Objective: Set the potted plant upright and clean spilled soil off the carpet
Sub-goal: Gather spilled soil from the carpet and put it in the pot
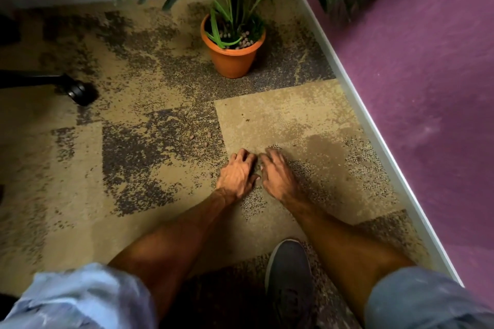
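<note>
An orange pot [233, 59] with a tall green plant stands upright on the carpet near the far corner; grey-brown pebbles fill its top. A few small brown pebbles [211, 137] lie scattered on the carpet between the pot and my hands. My left hand [236, 172] and my right hand [276, 172] rest side by side on the carpet, palms down, fingers curled and cupped toward each other. Whether pebbles lie under or between them is hidden.
The carpet [149, 157] is mottled tan and dark grey. A purple wall with a white baseboard [374, 125] runs along the right. A black chair leg with a caster [77, 91] sits at left. My grey shoe [290, 275] is below my hands.
</note>
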The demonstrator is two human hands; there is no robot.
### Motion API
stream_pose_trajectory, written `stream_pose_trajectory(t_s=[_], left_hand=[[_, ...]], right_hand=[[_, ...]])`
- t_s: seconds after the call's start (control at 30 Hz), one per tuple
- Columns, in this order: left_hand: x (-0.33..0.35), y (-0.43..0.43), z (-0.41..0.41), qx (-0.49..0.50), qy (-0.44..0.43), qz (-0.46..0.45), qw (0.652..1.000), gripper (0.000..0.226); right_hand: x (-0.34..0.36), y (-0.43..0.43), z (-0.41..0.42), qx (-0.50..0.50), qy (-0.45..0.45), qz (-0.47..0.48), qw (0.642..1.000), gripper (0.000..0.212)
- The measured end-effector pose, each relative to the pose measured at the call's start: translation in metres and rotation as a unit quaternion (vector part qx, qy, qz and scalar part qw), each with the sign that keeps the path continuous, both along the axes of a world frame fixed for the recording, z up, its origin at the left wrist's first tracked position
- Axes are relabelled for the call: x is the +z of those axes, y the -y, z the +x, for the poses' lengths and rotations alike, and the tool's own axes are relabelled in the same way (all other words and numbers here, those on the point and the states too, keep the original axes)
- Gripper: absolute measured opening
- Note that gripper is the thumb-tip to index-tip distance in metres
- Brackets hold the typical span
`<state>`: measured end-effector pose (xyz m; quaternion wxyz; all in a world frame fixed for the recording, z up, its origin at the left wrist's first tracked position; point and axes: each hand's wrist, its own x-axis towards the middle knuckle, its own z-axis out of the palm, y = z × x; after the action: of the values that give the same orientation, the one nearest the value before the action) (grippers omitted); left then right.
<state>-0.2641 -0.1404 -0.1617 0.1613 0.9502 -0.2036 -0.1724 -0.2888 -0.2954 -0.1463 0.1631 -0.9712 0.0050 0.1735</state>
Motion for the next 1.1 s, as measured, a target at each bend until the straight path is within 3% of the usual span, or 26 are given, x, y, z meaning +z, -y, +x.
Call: stream_pose_trajectory(t_s=[0.07,0.23,0.47,0.6,0.8,0.9,1.0,1.1], left_hand=[[0.0,0.001,0.001,0.022,-0.013,-0.02,0.999,0.049],[-0.001,0.0,0.001,0.02,-0.014,-0.049,0.999,0.045],[-0.001,0.001,0.003,-0.011,-0.027,-0.035,0.999,0.062],[0.002,0.005,0.005,0.002,-0.047,-0.062,0.997,0.053],[0.01,0.011,0.007,0.004,-0.057,-0.041,0.997,0.04],[0.009,0.009,0.011,0.031,-0.077,-0.033,0.996,0.034],[0.005,0.006,0.013,0.054,-0.113,-0.081,0.989,0.009],[0.008,0.001,0.019,0.132,-0.143,-0.153,0.969,0.019]], right_hand=[[-0.004,-0.001,-0.006,0.008,0.032,-0.007,0.999,0.049],[-0.005,0.002,-0.006,0.038,0.055,0.007,0.998,0.044],[-0.006,0.013,-0.013,0.061,0.048,-0.041,0.996,0.048],[-0.005,0.013,-0.032,0.038,0.052,-0.068,0.996,0.044],[0.001,0.018,-0.033,0.061,0.019,-0.053,0.997,0.057],[0.006,0.017,-0.022,0.063,0.023,-0.023,0.998,0.049],[0.007,0.02,-0.013,0.06,0.041,-0.003,0.997,0.031],[0.011,0.021,-0.005,-0.003,0.057,0.048,0.997,0.022]])
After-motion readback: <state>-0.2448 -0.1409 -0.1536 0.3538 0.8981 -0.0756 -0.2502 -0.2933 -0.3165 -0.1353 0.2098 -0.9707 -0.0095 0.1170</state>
